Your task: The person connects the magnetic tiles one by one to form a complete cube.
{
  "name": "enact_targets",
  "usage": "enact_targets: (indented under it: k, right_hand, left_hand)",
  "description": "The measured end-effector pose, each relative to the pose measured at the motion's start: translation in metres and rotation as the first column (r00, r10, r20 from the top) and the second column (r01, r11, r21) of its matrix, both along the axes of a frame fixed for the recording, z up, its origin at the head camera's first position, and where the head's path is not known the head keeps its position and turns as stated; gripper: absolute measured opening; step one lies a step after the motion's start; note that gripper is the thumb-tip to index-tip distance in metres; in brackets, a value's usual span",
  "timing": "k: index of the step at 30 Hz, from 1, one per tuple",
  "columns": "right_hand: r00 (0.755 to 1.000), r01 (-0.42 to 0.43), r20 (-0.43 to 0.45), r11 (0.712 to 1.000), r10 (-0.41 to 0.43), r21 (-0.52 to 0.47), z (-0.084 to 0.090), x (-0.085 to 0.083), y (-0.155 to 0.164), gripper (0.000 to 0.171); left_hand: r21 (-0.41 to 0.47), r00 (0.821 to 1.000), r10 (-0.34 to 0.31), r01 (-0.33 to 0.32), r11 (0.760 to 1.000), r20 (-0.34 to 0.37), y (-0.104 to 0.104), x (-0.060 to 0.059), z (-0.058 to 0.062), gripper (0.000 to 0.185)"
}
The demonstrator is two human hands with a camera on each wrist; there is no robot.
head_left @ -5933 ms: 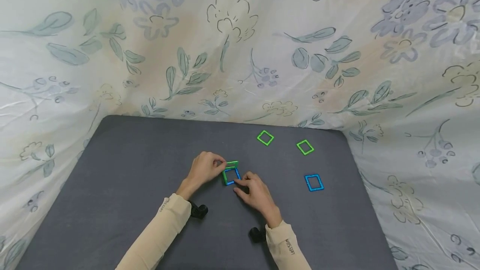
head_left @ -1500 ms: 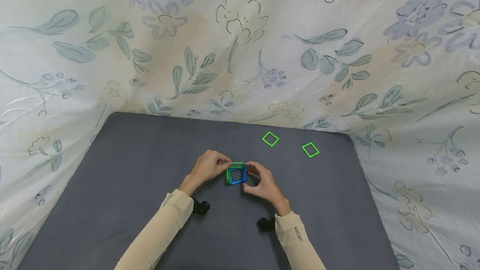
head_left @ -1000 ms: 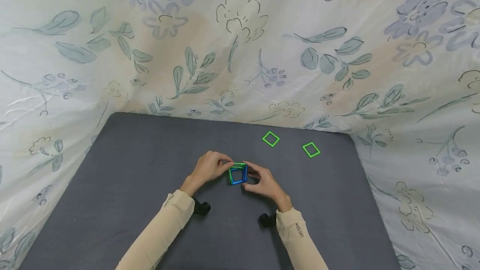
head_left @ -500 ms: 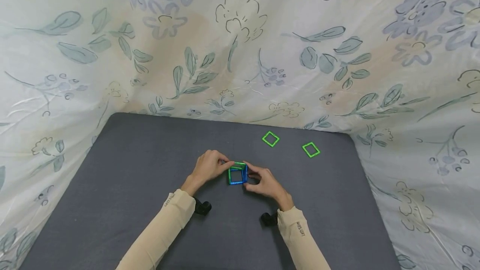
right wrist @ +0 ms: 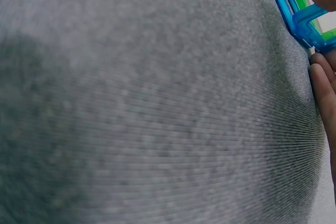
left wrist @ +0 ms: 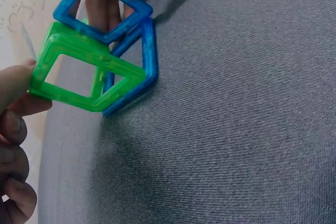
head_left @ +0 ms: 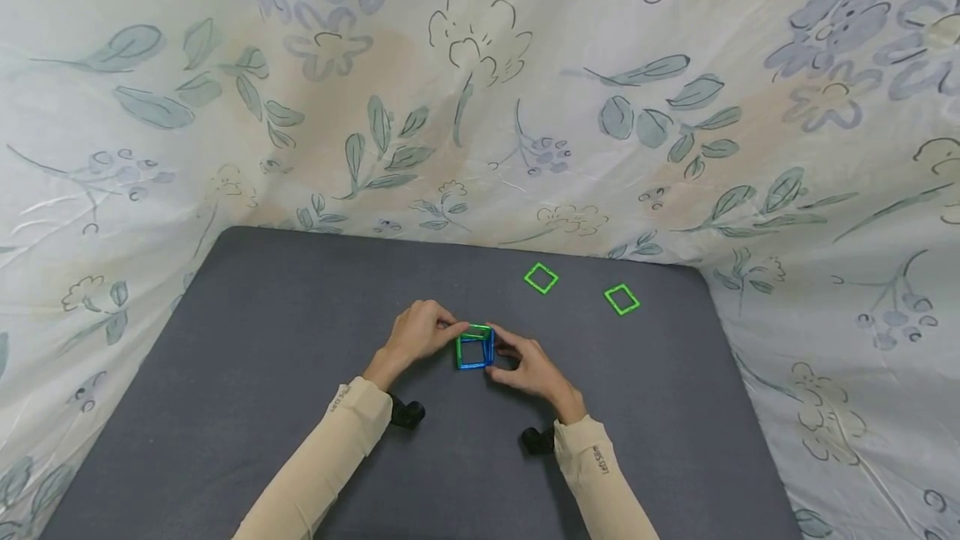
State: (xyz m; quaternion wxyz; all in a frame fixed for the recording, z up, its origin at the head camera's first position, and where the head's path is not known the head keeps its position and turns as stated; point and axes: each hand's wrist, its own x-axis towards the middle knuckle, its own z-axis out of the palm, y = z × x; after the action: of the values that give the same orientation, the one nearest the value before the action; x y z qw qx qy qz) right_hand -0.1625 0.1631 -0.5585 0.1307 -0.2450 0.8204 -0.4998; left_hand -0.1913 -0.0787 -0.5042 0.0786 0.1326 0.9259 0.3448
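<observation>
Left grip (head_left: 414, 333) pinching green frame (left wrist: 68, 96); loose green squares (head_left: 534, 285), head view only

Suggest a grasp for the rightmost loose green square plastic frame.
I'd pinch the frame by its near-right bar, coming down from the near side and straddling that bar. It lies flat with an open centre, so its slim bars probably offer the best hold.

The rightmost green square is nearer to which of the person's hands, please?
The right hand: in the head view it is below and left of the rightmost green square. The left hand is farther left, pinching another green square.
</observation>
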Motion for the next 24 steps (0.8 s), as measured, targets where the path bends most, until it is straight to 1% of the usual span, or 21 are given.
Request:
enact_targets:
  k: [3,6,10,15,20,24]
  right_hand:
    - [1.0,0.001,-0.012,1.0,-0.001,-0.003,-0.0012,-0.0004,0.0002,0.074]
    - [1.0,0.006,-0.019,1.0,-0.006,0.014,-0.001,-0.0005,0.0002,0.074]
    - [1.0,0.012,-0.016,0.998,-0.011,0.054,-0.0002,-0.0004,0.0004,0.075]
    - [1.0,0.003,-0.018,0.998,-0.002,0.067,-0.0008,-0.0009,0.0006,0.076]
    - [1.0,0.006,-0.013,0.997,-0.005,0.082,-0.0007,-0.0014,0.0015,0.076]
    - [1.0,0.003,-0.007,0.996,-0.003,0.089,-0.0007,-0.0017,0.0011,0.076]
  left_hand:
    - [0.0,1.0,-0.013,0.013,1.0,0.011,-0.0009,-0.0009,-0.0007,0.023]
    - [0.002,1.0,-0.01,0.01,1.0,0.021,-0.0016,-0.0011,-0.0013,0.024]
    - [0.006,1.0,0.0,0.0,1.0,0.012,-0.0011,-0.0007,-0.0011,0.026]
    - [0.019,1.0,-0.007,0.007,1.0,0.019,-0.0017,-0.0005,-0.0006,0.027]
    - [0.032,0.999,-0.037,0.036,0.999,0.021,-0.0037,-0.001,0.0003,0.024]
    - [0.042,0.995,-0.098,0.098,0.994,0.009,-0.0087,-0.0042,-0.0002,0.024]
